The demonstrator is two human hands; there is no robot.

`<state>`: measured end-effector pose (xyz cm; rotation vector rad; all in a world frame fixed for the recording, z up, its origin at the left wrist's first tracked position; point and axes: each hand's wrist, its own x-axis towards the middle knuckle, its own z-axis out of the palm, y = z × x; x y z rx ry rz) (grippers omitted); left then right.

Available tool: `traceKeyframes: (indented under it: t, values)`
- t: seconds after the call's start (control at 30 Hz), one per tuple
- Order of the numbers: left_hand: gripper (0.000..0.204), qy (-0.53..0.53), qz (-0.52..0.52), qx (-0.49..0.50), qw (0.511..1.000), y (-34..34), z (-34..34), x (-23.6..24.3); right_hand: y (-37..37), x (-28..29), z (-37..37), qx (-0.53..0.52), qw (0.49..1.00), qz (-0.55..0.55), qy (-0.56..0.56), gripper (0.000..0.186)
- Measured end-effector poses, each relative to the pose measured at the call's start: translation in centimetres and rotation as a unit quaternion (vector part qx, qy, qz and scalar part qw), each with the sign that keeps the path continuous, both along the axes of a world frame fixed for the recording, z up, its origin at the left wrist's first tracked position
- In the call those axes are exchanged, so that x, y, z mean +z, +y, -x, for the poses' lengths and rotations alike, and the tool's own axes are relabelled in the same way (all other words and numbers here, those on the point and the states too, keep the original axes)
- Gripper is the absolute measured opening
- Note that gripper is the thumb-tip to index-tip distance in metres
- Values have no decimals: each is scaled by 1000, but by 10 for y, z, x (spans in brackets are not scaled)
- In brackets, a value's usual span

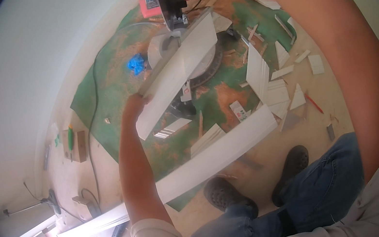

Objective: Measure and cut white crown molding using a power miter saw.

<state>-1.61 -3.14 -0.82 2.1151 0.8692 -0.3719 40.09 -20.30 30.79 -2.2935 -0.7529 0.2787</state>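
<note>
Left hand grips the board on the saw, I think to keep it steady; from far off, I can't see the right hand or its hold

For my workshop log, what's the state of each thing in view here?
Miter saw, can't tell whether running
Angled white board, lying across the saw
Left grip, at that board's edge
Green mat, strewn with sawdust
Long white board, lying over the mat's edge
Blue wad, crumpled
Red pencil, lying loose
</note>
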Motion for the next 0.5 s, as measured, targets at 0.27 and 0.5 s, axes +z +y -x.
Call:
traceKeyframes:
  t: [0.27, 0.5]
  values:
    - [52, -8, -8, -29, 1000, -9, -3, -5, -20, -13, 31, -70, 987, -139, -36, 28]
    - [49, -69, -24, -11, 997, 8, 7, -6, -71, -24, 171, -82, 978, -189, -38, 52]
